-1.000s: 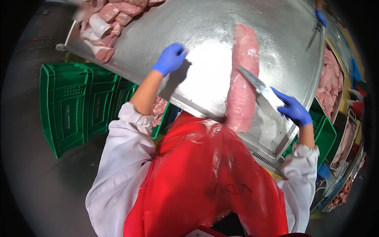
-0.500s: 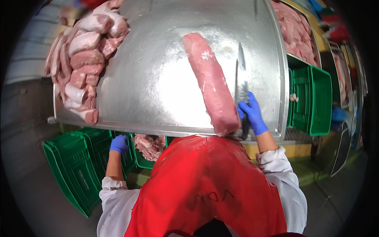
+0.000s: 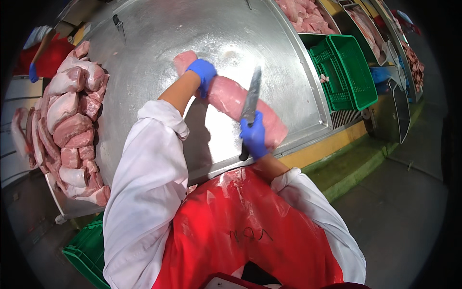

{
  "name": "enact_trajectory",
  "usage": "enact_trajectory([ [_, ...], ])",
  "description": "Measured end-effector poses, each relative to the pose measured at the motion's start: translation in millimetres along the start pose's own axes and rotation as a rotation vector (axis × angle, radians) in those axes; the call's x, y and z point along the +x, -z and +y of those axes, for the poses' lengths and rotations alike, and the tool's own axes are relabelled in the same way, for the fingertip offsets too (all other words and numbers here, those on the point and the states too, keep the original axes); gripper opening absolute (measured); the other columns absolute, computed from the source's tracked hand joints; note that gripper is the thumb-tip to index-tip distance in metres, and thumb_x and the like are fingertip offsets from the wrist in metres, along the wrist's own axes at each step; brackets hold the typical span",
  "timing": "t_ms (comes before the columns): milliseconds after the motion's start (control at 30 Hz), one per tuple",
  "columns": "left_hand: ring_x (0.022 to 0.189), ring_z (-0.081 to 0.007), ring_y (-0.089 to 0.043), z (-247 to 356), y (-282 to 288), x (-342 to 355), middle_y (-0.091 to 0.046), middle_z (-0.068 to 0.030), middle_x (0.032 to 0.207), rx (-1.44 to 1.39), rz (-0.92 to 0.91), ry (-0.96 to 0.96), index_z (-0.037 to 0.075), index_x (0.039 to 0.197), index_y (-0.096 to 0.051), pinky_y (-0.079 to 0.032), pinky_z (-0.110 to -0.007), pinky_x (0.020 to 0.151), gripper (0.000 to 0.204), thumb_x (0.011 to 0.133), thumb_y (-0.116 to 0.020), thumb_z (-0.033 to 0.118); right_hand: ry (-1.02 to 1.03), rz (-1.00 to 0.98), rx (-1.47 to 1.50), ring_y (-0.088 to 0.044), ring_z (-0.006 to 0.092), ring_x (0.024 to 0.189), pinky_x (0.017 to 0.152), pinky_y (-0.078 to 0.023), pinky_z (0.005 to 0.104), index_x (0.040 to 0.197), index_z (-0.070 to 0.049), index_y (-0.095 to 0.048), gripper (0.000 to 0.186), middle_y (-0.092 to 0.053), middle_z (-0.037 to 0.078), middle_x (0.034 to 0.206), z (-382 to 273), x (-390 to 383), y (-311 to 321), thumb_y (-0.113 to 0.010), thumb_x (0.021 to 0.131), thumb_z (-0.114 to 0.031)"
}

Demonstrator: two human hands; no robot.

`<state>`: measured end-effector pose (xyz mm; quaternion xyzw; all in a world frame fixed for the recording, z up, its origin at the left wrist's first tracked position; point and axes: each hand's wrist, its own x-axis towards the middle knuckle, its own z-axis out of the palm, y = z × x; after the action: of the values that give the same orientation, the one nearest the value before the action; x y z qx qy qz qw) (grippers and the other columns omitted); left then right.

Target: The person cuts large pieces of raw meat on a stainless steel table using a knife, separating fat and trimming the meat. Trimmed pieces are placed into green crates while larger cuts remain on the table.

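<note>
A long, trimmed pork loin (image 3: 227, 96) lies slantwise on the steel table (image 3: 149, 62). My left hand (image 3: 204, 76), in a blue glove, is closed around it near its far left end, fingers curled over the side. In my right hand (image 3: 254, 136), also blue-gloved, the dark handle of a knife (image 3: 252, 96) is gripped. Its blade points away from me, above the near right part of the loin. Whether the blade touches the meat I cannot tell.
Piled pork pieces (image 3: 72, 125) line the table's left edge. A second knife (image 3: 118, 28) lies at the far left. Green crates (image 3: 353, 72) stand right, beside a tray of meat (image 3: 305, 17); another green crate (image 3: 86, 253) is low left. Another person's arm (image 3: 42, 48) shows far left.
My left hand has come up from beside the crate below the table onto the loin. The loin now lies more slanted. My right hand has raised the knife over it. The view has turned.
</note>
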<state>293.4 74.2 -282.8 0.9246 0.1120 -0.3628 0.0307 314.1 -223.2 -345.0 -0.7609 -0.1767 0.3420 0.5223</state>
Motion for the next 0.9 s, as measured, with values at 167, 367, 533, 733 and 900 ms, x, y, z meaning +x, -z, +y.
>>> enact_trajectory([
  [167,0.103,-0.0373,-0.063,3.9,-54.7,-49.4,-0.067,-0.0186,0.104,-0.194,0.398,-0.071,0.008,0.099,-0.072,-0.053,-0.043,0.088,0.062,0.049,-0.087,0.042,0.108,0.004,-0.137,-0.066,0.0257,0.058,0.054,-0.052,0.0388,0.129,-0.002,-0.043,0.040,-0.067,0.016,0.074,-16.6,58.3,48.3,-0.057,0.095,-0.015],
  [367,0.092,-0.0398,-0.065,90.0,-97.9,-94.2,-0.067,-0.0209,0.095,-0.582,0.591,0.248,0.005,0.096,-0.064,-0.053,-0.048,0.080,0.039,0.066,-0.075,0.028,0.541,-0.158,-0.459,-0.059,0.0411,0.120,0.101,-0.046,0.0473,0.156,-0.014,-0.029,0.056,-0.059,0.031,0.128,-50.6,76.6,27.9,-0.038,0.101,-0.023],
  [533,0.097,-0.0361,-0.065,105.2,-105.0,-98.3,-0.066,-0.0182,0.102,-0.633,0.624,0.448,0.004,0.103,-0.063,-0.051,-0.048,0.083,0.041,0.071,-0.074,0.027,0.233,-0.445,-0.918,-0.066,0.0451,0.097,0.086,-0.051,0.0521,0.159,-0.026,-0.012,0.072,-0.064,0.033,0.106,-61.5,28.0,-5.1,-0.037,0.094,-0.009],
  [733,0.105,-0.0398,-0.066,72.3,-97.5,-86.4,-0.068,-0.0243,0.113,-0.919,0.535,0.709,-0.001,0.116,-0.059,-0.054,-0.046,0.090,0.065,0.069,-0.077,0.040,0.100,-0.586,-0.957,-0.066,0.0452,0.087,0.079,-0.051,0.0533,0.160,-0.026,-0.007,0.085,-0.066,0.031,0.100,-57.6,-44.5,42.6,-0.041,0.086,-0.002],
  [900,0.105,-0.0322,-0.067,26.2,-159.5,-94.4,-0.068,-0.0208,0.115,-1.481,0.623,0.529,-0.005,0.126,-0.057,-0.056,-0.040,0.088,0.072,0.070,-0.082,0.032,0.224,-0.718,-0.917,-0.064,0.0485,0.081,0.078,-0.050,0.0537,0.160,-0.029,-0.007,0.077,-0.065,0.032,0.095,-41.2,-50.8,110.7,-0.047,0.094,-0.020],
])
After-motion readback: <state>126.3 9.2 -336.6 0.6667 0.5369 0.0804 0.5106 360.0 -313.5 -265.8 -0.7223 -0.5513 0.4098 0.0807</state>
